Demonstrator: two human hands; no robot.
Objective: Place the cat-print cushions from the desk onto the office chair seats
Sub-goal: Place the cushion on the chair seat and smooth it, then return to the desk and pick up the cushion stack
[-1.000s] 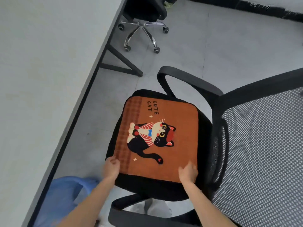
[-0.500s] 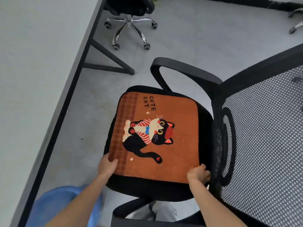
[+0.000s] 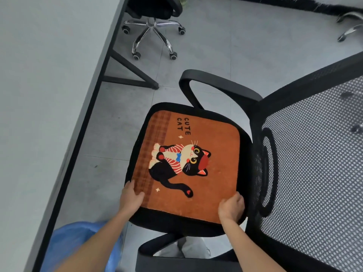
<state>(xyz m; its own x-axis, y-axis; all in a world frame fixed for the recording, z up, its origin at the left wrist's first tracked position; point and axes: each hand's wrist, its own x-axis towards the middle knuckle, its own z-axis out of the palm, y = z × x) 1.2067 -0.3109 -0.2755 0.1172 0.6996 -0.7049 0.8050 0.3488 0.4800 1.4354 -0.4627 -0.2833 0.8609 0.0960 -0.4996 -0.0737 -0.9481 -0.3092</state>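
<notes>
An orange cat-print cushion [image 3: 212,154] with a black cat and the words CUTE CAT lies flat on the black seat [image 3: 176,222] of an office chair. My left hand [image 3: 130,199] grips the cushion's near left corner, thumb on top. My right hand [image 3: 231,208] holds the near right corner, next to the chair's mesh backrest [image 3: 314,173]. The cushion covers most of the seat, with a black rim showing around it.
The grey desk [image 3: 49,95] with a black frame runs along the left. A second office chair [image 3: 155,22] with a chrome base stands at the top. A blue plastic bag [image 3: 78,248] sits at the lower left. Black armrests [image 3: 220,85] flank the seat.
The cushion has shifted slightly toward the backrest on the seat. My right hand has slid to the cushion's right corner and closed on it; my left hand keeps its grip.
</notes>
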